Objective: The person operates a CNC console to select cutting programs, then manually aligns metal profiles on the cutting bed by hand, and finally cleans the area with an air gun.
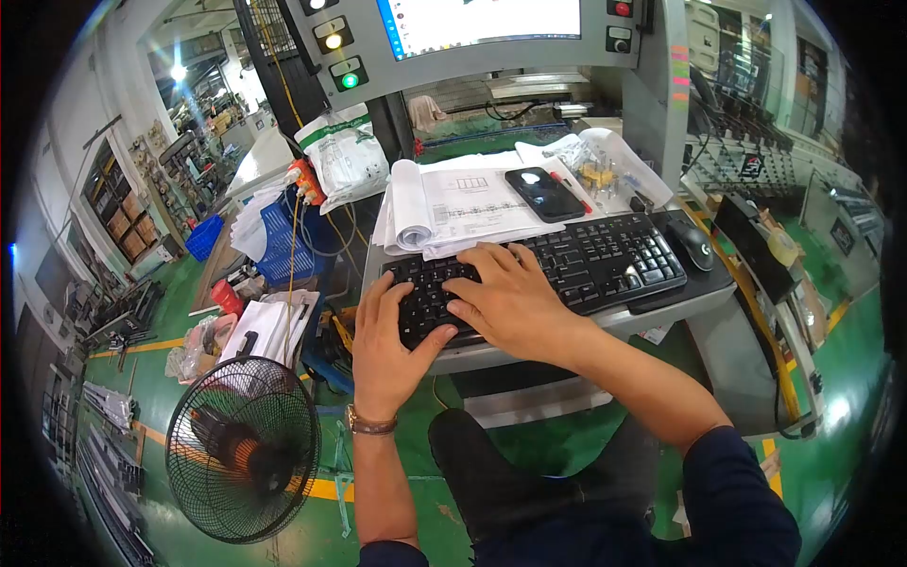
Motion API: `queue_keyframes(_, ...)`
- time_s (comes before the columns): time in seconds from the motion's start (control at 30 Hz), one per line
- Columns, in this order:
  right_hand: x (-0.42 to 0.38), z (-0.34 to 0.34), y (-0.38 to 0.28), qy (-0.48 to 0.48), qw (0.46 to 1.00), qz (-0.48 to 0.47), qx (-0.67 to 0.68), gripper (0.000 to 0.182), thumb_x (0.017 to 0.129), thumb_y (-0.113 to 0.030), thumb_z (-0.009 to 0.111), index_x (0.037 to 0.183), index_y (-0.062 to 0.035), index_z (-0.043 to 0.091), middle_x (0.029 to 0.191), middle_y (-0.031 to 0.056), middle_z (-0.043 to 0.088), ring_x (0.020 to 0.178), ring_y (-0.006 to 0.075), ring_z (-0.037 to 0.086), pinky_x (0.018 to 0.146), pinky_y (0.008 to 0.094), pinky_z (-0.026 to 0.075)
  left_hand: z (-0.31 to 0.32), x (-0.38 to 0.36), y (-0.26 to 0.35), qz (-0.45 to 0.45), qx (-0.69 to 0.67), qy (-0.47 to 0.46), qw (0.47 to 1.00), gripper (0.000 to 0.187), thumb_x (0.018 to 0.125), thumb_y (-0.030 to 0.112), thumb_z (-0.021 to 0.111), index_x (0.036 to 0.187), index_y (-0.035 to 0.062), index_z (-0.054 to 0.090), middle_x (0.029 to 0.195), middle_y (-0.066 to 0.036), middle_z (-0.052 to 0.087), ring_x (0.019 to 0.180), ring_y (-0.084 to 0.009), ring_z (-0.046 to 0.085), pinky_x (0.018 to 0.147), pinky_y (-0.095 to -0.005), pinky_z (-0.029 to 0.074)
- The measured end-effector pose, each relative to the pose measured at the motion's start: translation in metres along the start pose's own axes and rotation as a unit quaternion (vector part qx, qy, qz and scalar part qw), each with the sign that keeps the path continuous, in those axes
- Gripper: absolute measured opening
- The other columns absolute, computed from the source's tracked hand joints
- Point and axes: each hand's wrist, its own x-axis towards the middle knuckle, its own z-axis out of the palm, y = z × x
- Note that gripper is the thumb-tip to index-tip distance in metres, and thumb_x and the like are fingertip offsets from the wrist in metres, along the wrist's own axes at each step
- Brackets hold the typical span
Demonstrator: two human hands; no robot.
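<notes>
A black keyboard (605, 263) lies across the grey shelf of a machine console. My left hand (389, 338), with a watch (370, 422) on its wrist, rests on the keyboard's left end, fingers spread and thumb on the lower keys. Just right of it, my right hand (515, 300) lies over the left-middle keys with its fingers apart. Neither hand holds anything. Behind the keyboard are printed drawing sheets (477, 203), curled into a roll at the left, with a black phone (545, 194) on top. A black mouse (692, 246) sits right of the keyboard on a dark pad.
Above the shelf is a lit monitor (487, 24) beside glowing buttons (350, 79). A white-green bag (345, 156) hangs at the left. A black fan (244, 450) stands at lower left, near a blue basket (288, 244). Small brass-coloured parts (599, 178) lie behind the phone.
</notes>
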Motion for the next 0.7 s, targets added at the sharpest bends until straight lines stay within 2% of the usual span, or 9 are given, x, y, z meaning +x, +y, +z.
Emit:
queue_keyframes(0.1,-0.016,-0.008,-0.007,0.043,0.996,-0.004,0.073,0.025,0.102,-0.024,0.07,0.122,-0.009,0.076,0.137,0.0157,0.061,0.135,0.0371,0.055,0.113,0.0577,0.039,-0.002,0.002,-0.002,0.021,0.04,-0.031,0.999,0.073,0.086,0.048,0.088,0.139,0.0026,0.067,0.154,-0.025,0.056,0.143,-0.0476,0.05,0.119,-0.0546,0.043)
queue_keyframes(0.2,-0.046,-0.021,-0.013,0.036,0.999,-0.017,0.037,0.026,0.098,-0.021,0.074,0.122,-0.0097,0.075,0.137,0.0148,0.062,0.135,0.0374,0.056,0.114,0.0571,0.039,-0.005,0.005,0.001,0.028,0.035,-0.057,0.997,0.069,0.089,0.047,0.086,0.143,0.0064,0.068,0.155,-0.025,0.055,0.144,-0.0497,0.048,0.119,-0.0564,0.042)
queue_keyframes(0.3,-0.065,-0.042,0.001,0.045,0.998,0.041,0.028,0.029,0.098,-0.022,0.075,0.125,-0.0094,0.072,0.141,0.0144,0.061,0.138,0.0395,0.056,0.116,0.0547,0.039,-0.006,0.005,-0.005,0.052,0.067,-0.092,0.992,0.064,0.092,0.042,0.082,0.147,0.0127,0.068,0.161,-0.024,0.053,0.148,-0.0471,0.048,0.122,-0.0551,0.039)
queue_keyframes(0.33,-0.071,-0.047,0.012,0.061,0.996,0.063,0.026,0.036,0.097,-0.025,0.077,0.129,-0.0082,0.07,0.141,0.0143,0.061,0.137,0.0402,0.056,0.116,0.0545,0.039,-0.007,0.007,-0.004,0.045,0.059,-0.103,0.992,0.062,0.093,0.043,0.08,0.147,0.0129,0.069,0.162,-0.023,0.052,0.149,-0.0481,0.046,0.124,-0.0552,0.037)
queue_keyframes(0.43,-0.084,-0.053,0.036,0.118,0.982,0.143,-0.026,0.04,0.094,-0.028,0.079,0.127,-0.008,0.068,0.138,0.0138,0.062,0.135,0.0393,0.056,0.115,0.0557,0.039,-0.005,0.006,0.0,0.041,0.056,-0.08,0.994,0.063,0.092,0.043,0.083,0.144,0.0113,0.07,0.158,-0.025,0.054,0.147,-0.0509,0.045,0.121,-0.0579,0.038)
queue_keyframes(0.47,-0.088,-0.056,0.041,0.112,0.98,0.147,-0.067,0.039,0.096,-0.032,0.078,0.126,-0.0085,0.069,0.139,0.0139,0.062,0.136,0.0394,0.055,0.117,0.0574,0.036,-0.006,0.006,0.001,0.037,0.051,-0.074,0.995,0.069,0.09,0.042,0.085,0.149,0.0108,0.065,0.159,-0.025,0.053,0.148,-0.049,0.045,0.123,-0.0565,0.038)
queue_keyframes(0.6,-0.095,-0.073,0.051,0.108,0.983,0.129,-0.073,0.041,0.1,-0.04,0.073,0.126,-0.0087,0.07,0.141,0.0137,0.061,0.139,0.0384,0.053,0.121,0.0607,0.03,-0.005,0.003,0.002,0.017,0.034,-0.058,0.998,0.083,0.086,0.039,0.088,0.156,0.0069,0.056,0.16,-0.025,0.051,0.149,-0.0458,0.045,0.124,-0.0544,0.037)
queue_keyframes(0.7,-0.102,-0.096,0.068,0.136,0.972,0.177,-0.067,0.04,0.099,-0.037,0.075,0.127,-0.0089,0.07,0.14,0.0139,0.062,0.138,0.0371,0.053,0.121,0.0592,0.031,-0.005,0.001,0.001,0.012,0.042,-0.063,0.997,0.082,0.086,0.039,0.088,0.154,0.0061,0.057,0.16,-0.024,0.051,0.149,-0.046,0.045,0.124,-0.0548,0.037)
